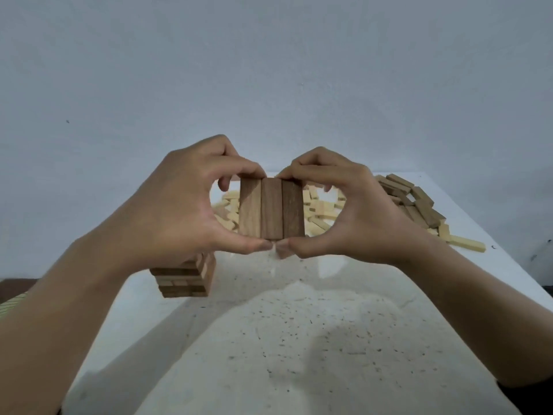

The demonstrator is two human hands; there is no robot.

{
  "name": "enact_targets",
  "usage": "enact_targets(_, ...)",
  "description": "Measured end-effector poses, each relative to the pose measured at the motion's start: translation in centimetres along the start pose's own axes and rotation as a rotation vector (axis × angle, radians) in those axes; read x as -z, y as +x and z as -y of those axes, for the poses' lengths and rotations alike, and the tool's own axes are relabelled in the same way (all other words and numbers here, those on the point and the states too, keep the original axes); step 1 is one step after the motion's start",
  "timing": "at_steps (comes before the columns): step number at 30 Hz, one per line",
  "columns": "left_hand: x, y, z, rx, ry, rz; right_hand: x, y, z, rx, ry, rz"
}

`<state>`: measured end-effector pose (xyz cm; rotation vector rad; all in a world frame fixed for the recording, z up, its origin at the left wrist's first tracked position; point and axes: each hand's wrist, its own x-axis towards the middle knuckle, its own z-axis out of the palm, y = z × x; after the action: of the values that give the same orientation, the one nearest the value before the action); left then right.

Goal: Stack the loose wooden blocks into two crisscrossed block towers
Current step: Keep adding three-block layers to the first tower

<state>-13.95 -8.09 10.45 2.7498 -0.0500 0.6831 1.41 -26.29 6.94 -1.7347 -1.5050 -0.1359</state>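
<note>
Three brown wooden blocks (271, 211) sit side by side as one flat row, held up in the air in front of me. My left hand (182, 205) pinches the row from the left, fingers on its far end and thumb at its near end. My right hand (356, 209) does the same from the right. Both thumbs meet under the middle block. Below my left hand a crisscrossed tower (187, 278) of brown blocks stands on the white table (299, 339); its top is hidden by my hand.
A heap of pale loose blocks (321, 209) lies behind the held row. Darker loose blocks (416, 202) are piled at the back right, with pale ones (462, 242) near the table's right edge. A grey wall stands behind the table.
</note>
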Motion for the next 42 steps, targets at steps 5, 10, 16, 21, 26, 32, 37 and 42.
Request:
enact_targets(5, 2.9, -0.3, 3.2, 0.119, -0.03, 0.114, -2.4, 3.3, 1.7, -0.067, 0.027, 0.066)
enact_targets(10, 4.6, -1.0, 7.1, 0.224, -0.096, 0.23, -5.5, 6.5, 2.4, -0.167, 0.025, 0.154)
enact_targets(16, 4.8, -2.2, 10.8, 0.277, -0.156, 0.281, -7.5, 8.4, 3.5, -0.237, 0.003, 0.242)
enact_targets(21, 4.4, -2.9, 12.4, 0.28, -0.17, 0.293, -8.6, 8.8, 4.0, -0.274, -0.048, 0.292)
enact_targets(26, 4.0, -3.1, 13.4, 0.273, -0.178, 0.305, -8.8, 8.8, 4.1, -0.304, -0.069, 0.322)
enact_targets(32, 3.4, -3.4, 14.3, 0.273, -0.203, 0.316, -9.3, 8.8, 4.0, -0.32, -0.111, 0.34)
enact_targets(37, 3.1, -3.7, 14.7, 0.263, -0.234, 0.312, -9.6, 8.7, 4.1, -0.317, -0.11, 0.342)
enact_targets(42, 2.9, -4.1, 14.9, 0.245, -0.255, 0.296, -10.0, 8.3, 3.6, -0.307, -0.087, 0.323)
